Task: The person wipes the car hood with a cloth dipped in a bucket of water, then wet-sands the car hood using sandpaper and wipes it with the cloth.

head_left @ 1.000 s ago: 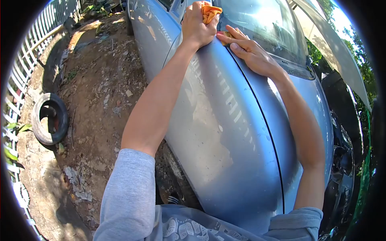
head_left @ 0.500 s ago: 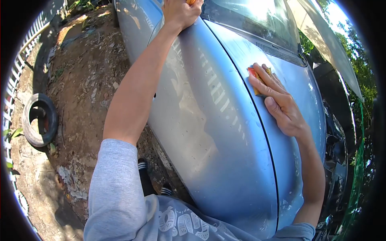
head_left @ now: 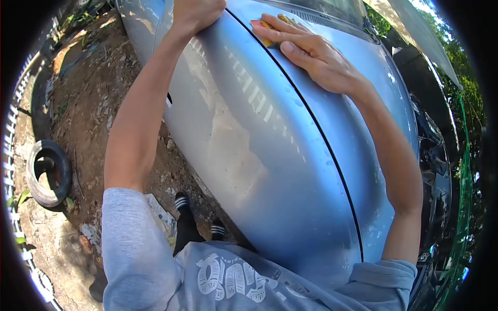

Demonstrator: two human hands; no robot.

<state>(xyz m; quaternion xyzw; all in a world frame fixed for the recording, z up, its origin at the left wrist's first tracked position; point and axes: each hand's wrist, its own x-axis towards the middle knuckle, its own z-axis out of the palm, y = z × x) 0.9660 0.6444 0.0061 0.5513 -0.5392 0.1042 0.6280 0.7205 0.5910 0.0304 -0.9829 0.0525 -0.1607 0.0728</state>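
My right hand [head_left: 324,59] presses a red-and-yellow pad [head_left: 265,33] flat on the car's silver-blue hood [head_left: 353,119], its fingers lying over the pad. Whether it is a cloth or a sponge I cannot tell. At the top edge of the view, my left hand [head_left: 199,14] is closed in a fist by the upper part of the front fender [head_left: 233,155]. Its fingertips and whatever they hold are cut off or hidden. A dark seam runs between fender and hood, with the right hand on the hood side. Small drops or specks dot the paint.
An old tire [head_left: 49,173] lies on the dirt ground [head_left: 96,98] to the left, near a white fence [head_left: 11,129]. The windshield [head_left: 332,10] is at the top. Dark exposed parts [head_left: 433,171] show at the car's front, and green netting [head_left: 461,207] hangs at the right.
My right hand and the pad have slid up and left along the hood to the seam. The view has shifted, and the orange thing glimpsed in my left fist is out of sight.
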